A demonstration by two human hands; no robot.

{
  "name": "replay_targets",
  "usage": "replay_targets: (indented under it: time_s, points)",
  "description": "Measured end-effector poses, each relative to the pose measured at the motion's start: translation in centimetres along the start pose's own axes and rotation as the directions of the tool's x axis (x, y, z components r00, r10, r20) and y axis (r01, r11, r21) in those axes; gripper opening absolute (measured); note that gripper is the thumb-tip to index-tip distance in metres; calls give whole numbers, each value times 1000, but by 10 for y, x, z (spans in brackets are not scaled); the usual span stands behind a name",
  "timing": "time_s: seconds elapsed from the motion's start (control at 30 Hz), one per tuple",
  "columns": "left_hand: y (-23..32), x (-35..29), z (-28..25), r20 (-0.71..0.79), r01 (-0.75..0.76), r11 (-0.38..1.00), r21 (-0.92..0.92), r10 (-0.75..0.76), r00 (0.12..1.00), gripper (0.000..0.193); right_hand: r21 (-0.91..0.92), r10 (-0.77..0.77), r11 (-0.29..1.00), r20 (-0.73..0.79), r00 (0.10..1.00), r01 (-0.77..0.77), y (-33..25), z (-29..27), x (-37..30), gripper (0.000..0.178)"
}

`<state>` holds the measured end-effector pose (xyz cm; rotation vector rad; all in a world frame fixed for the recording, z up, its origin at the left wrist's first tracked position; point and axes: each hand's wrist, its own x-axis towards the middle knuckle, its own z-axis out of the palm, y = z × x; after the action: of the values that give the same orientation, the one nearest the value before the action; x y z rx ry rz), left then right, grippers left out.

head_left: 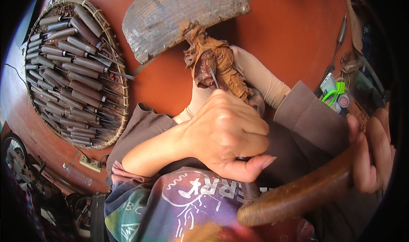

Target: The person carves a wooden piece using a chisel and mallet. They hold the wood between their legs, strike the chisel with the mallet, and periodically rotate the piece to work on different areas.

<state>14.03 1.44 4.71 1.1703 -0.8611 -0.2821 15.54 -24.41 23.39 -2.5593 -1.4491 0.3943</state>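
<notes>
My left hand (226, 131) is wrapped round a carving chisel; its thin metal blade (214, 78) points away from me, and the handle end (251, 191) shows below my thumb. The blade tip rests on a reddish-brown carved wooden piece (226, 65) with rough, knobby shapes and a darker hollow. This carving lies between my two legs, near a thick half-round wooden block (183, 18). At the lower right my right hand (374, 152) grips a curved brown wooden mallet (294, 195), slightly blurred. Its near end is close to the chisel's handle end; whether they touch I cannot tell.
A round woven basket (124, 82) on the left holds many wooden-handled chisels. Below it sits a power strip (90, 163), with a wheel (15, 148) at the far left. On the right are a phone (328, 84), a bright green item (338, 89) and a corded pen-shaped tool (342, 31).
</notes>
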Motion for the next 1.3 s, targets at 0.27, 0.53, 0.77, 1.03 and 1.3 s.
replay_targets:
  time_s: [0.27, 0.53, 0.77, 1.03, 1.3]
  points:
    - [-1, 1, -2, -54, -7, 1000, -25, 6, 999, 36, 6, -38, 999, -31, 999, 38, 12, -2, 11, 43]
    - [0, 3, -8, -62, 10, 999, -52, -13, 998, 40, 19, -41, 999, -149, 988, 44, 24, 9, 8, 37]
    - [2, 6, -11, -40, 12, 997, -73, -15, 999, 38, -81, 9, 997, -85, 996, -16, 24, 10, 8, 35]
    - [48, -8, -30, 69, 38, 900, 434, -75, 995, 52, 77, -89, 992, -172, 981, 104, 35, 38, 11, 31]
    - [40, -32, -19, -107, 362, 461, 810, -490, 865, 92, 17, -33, 999, -80, 996, 35, 35, 42, 0, 35]
